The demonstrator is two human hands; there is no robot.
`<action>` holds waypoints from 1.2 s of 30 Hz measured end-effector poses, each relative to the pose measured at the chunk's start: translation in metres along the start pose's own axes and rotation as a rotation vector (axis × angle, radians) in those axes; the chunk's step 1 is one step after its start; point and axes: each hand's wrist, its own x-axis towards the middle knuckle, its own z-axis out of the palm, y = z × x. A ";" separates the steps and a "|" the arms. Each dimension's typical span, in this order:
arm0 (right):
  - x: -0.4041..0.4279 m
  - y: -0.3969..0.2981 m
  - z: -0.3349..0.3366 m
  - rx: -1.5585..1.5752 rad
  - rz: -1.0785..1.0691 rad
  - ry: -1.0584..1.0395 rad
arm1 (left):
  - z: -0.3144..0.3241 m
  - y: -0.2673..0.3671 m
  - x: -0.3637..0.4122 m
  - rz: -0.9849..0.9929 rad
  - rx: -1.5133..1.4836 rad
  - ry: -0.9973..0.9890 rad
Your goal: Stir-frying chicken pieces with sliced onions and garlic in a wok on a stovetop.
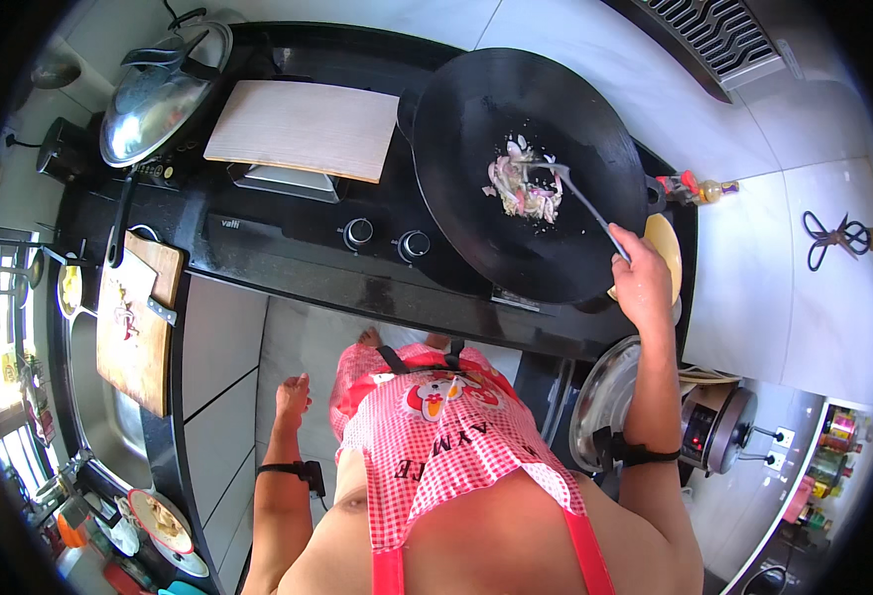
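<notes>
My right hand (pixel 643 290) grips the handle of a metal cooking spatula (pixel 591 205). The spatula's head rests among sliced shallots or onions (pixel 529 195) and minced bits in the bottom of a large black wok (pixel 466 126). The wok sits over the right side of a black gas hob (pixel 295 238). Away from the counter, my left hand (pixel 293 396) hangs at my side with its fingers curled and nothing visible in them.
A wooden board (pixel 302 130) covers the left burner. Further left are a lidded pan (pixel 157 111) and a cutting board (pixel 135 364) bearing a cleaver (pixel 133 277). Bottles (pixel 712 191) stand behind the wok's right handle. A large metal lid (pixel 604 401) and a rice cooker (pixel 715 429) are lower right.
</notes>
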 end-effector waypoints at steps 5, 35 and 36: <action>0.006 -0.017 0.001 -0.026 -0.008 -0.046 | -0.009 0.007 0.004 0.042 0.007 0.039; -0.001 -0.033 0.014 -0.030 -0.107 -0.070 | -0.005 0.018 -0.001 0.076 -0.034 0.030; -0.009 -0.028 0.004 -0.032 -0.106 -0.068 | -0.005 0.016 0.000 0.057 -0.034 0.016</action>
